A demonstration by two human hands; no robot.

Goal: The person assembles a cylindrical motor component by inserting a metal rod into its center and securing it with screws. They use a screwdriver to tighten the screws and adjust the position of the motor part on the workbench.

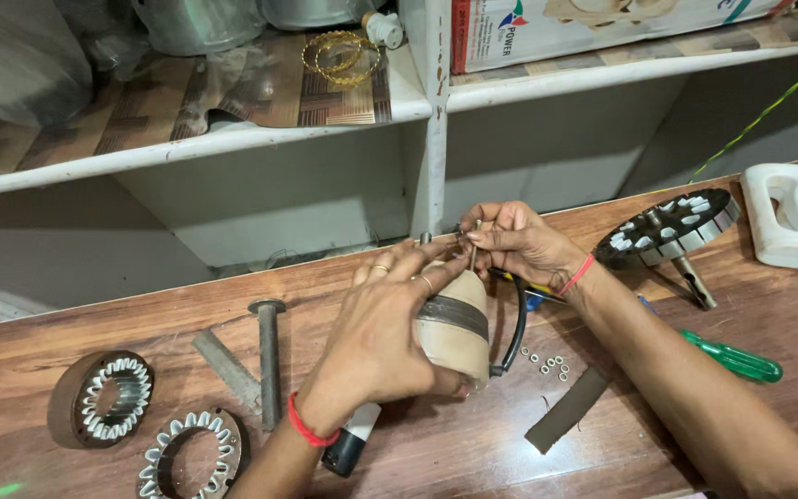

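While the left hand (376, 346) wraps its grip around the beige, dark-banded cylindrical motor body (454, 323), steadying it upright mid-table, the right hand (514, 242) pinches a thin metal pin (473, 249) at its top; small silver washers (547, 363) lie just beside.

Both hands (436, 305) grip a beige motor housing (454, 323).

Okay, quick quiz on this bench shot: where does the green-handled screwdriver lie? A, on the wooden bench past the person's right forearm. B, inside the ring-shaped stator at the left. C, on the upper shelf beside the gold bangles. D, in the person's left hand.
A: the green-handled screwdriver lies flat on the wooden bench just beyond the right forearm, while both the left hand and the right hand are busy on the beige motor body.
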